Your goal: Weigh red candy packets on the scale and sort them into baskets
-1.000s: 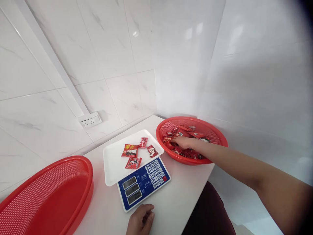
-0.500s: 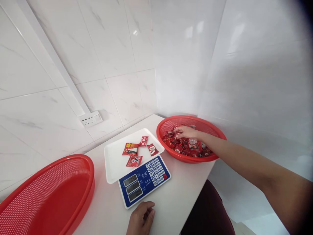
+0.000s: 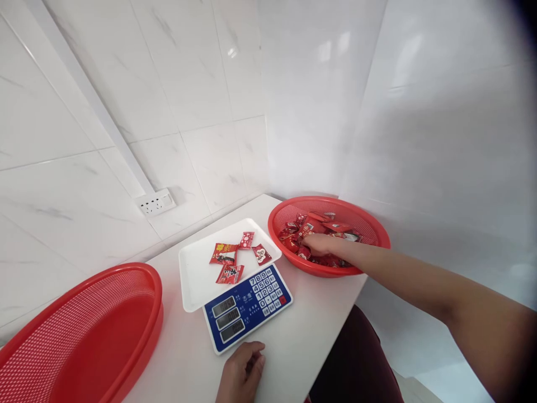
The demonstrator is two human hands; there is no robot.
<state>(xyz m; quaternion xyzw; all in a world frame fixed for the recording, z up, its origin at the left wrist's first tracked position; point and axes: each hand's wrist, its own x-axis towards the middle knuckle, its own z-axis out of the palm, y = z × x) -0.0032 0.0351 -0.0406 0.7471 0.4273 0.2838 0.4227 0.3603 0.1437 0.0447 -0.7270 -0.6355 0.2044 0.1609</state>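
My right hand reaches into the right-hand red basket, its fingers sunk among red candy packets and hidden from sight. Whether it grips one of them I cannot tell. On the table just below the scale, my left hand rests with loosely curled fingers and nothing visible in them. Several red wrapped packets lie on the scale's white tray. The scale's top display appears to read 0.050, though the digits are faint.
A second red basket stands at the left, its visible bottom bare. The white table ends in a diagonal edge above a dark-clothed leg. Tiled walls close off the back and right, with a socket behind the scale.
My right hand has pushed deeper into the basket and slightly toward me, and the packets around it have shifted and piled up behind it. My left hand and the packets on the scale stay put.
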